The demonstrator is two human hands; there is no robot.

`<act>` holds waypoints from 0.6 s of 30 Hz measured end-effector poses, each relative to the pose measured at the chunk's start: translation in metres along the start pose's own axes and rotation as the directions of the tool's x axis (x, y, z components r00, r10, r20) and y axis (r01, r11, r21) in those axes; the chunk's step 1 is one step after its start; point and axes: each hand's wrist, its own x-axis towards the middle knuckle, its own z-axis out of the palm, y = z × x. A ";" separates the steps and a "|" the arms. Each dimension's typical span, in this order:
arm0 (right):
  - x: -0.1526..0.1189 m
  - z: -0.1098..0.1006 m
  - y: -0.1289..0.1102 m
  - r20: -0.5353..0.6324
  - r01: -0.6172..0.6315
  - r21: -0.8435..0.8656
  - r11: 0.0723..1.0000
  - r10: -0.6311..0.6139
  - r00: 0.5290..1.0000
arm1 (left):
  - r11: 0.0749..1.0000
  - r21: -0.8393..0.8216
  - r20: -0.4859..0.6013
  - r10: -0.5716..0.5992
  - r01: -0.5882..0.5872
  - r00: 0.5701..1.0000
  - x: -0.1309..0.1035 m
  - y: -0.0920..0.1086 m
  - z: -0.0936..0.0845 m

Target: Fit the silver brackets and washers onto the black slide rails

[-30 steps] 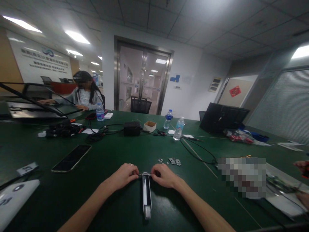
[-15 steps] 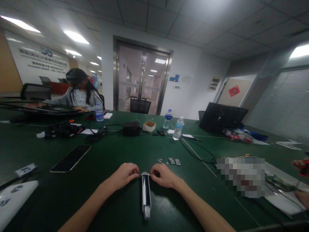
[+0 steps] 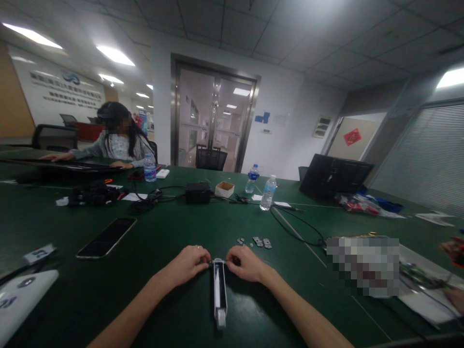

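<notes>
Left hand [image 3: 191, 263] and right hand [image 3: 247, 262] flank the slim white holder's [image 3: 216, 296] far end on the desk [image 3: 181, 227], fingers curled, can't tell if pinching; uneven side pressure could skew it.

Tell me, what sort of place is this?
Most likely an office or shared workroom, judging by the large green table, the black chair at its far side, and the wall sign with a logo and lettering.

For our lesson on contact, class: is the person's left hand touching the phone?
Apart: the head view shows green tabletop between the left hand and the phone.
</notes>
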 end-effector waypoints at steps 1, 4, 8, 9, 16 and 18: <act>0.000 0.000 0.000 0.000 0.000 -0.002 1.000 0.000 1.000 | 1.000 0.011 -0.007 0.009 -0.009 1.000 0.000 0.000 0.000; 0.000 0.001 0.001 -0.001 0.009 -0.002 1.000 -0.009 1.000 | 0.999 0.024 -0.015 0.038 -0.038 0.999 0.001 -0.001 0.000; 0.000 0.001 0.001 -0.005 0.006 0.001 1.000 -0.006 1.000 | 0.997 0.027 -0.011 0.076 -0.075 0.997 0.004 -0.004 0.004; 0.001 0.001 0.001 -0.005 0.006 0.002 1.000 -0.006 1.000 | 0.996 0.028 -0.011 0.082 -0.082 0.997 0.004 -0.005 0.005; 0.001 -0.001 -0.003 -0.010 0.006 0.004 1.000 -0.006 1.000 | 0.997 0.053 -0.050 0.066 -0.063 0.997 0.004 -0.004 0.008; 0.001 -0.001 -0.002 -0.010 0.011 0.004 1.000 -0.011 1.000 | 0.996 0.069 -0.056 0.068 -0.064 0.996 0.004 -0.004 0.008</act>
